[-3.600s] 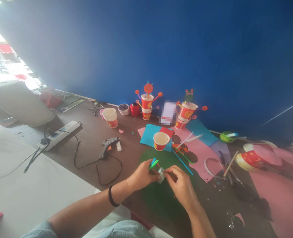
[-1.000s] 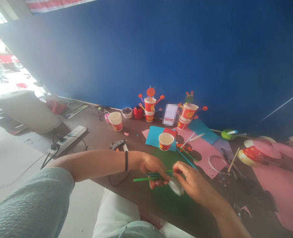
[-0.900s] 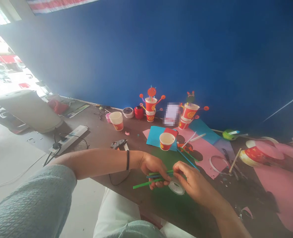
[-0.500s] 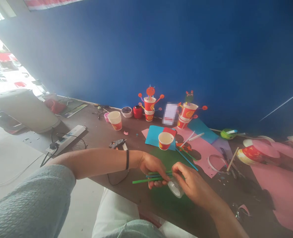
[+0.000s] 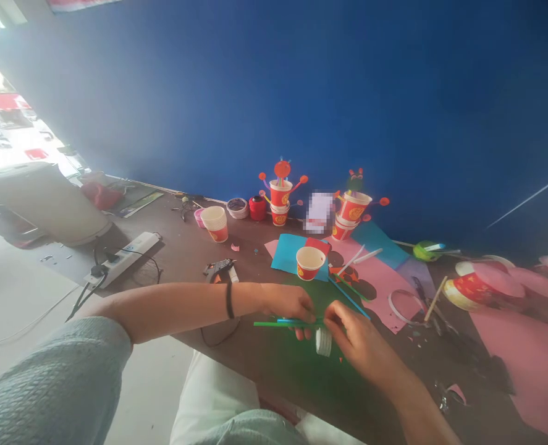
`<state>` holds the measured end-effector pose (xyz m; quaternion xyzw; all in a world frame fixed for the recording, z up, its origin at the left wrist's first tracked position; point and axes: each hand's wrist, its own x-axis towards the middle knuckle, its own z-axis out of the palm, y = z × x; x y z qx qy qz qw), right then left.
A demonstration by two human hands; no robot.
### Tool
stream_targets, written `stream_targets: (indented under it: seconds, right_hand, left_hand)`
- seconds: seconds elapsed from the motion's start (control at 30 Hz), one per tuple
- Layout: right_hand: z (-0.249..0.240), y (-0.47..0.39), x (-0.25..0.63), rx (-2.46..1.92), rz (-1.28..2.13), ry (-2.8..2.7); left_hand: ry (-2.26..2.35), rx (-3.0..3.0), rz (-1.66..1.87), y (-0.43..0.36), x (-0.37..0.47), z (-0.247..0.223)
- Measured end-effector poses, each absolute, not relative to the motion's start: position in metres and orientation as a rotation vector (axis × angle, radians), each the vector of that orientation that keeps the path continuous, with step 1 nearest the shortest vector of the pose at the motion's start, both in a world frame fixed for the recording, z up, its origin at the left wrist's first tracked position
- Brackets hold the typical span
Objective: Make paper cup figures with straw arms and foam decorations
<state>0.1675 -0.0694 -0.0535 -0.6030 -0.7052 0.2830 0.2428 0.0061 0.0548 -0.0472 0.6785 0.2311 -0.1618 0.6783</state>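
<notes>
The left hand [image 5: 293,304] is closed around a small bunch of green and blue straws [image 5: 265,324], whose long axis runs from 9 to 3 o'clock, nearly level. Their longest green end sticks out toward 9 o'clock, below the left forearm; the other ends reach the fingertips of the right hand [image 5: 353,337], which comes in from 5 o'clock. Those fingertips are drawn in close beside the straw ends, but whether they pinch tape, a straw or nothing cannot be told.

The tape roll [image 5: 323,343] is just below the straws, at about 4 o'clock from the left hand and 6 to 7 o'clock from the right fingertips, the nearer of the two. It shows almost edge-on; whether it hangs free or touches anything beneath is unclear.

Room is tighter toward 12 o'clock, where a paper cup [image 5: 309,267] stands over the near right corner of a blue sheet [image 5: 283,250]. A loose blue straw [image 5: 356,304] slants at 2 o'clock, and a glue gun [image 5: 219,266] lies at 10, beyond the left forearm. Toward 6 o'clock a green sheet [image 5: 308,374] spreads on the bench [image 5: 257,364], whose near edge slopes from 8 toward 5 o'clock.
</notes>
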Motion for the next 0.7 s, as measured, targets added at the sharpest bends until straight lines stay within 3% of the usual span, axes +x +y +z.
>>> stream_targets:
  seconds: [0.37, 0.7]
  right_hand:
    - [-0.056, -0.068, 0.165, -1.662, 0.762, -1.903]
    - [-0.063, -0.065, 0.169, -1.679, 0.723, -1.892]
  left_hand:
    - [0.521, 1.502, -0.351, 0.060, 0.004, -0.057]
    - [0.546, 2.524, -0.129, 0.034, -0.005, -0.036]
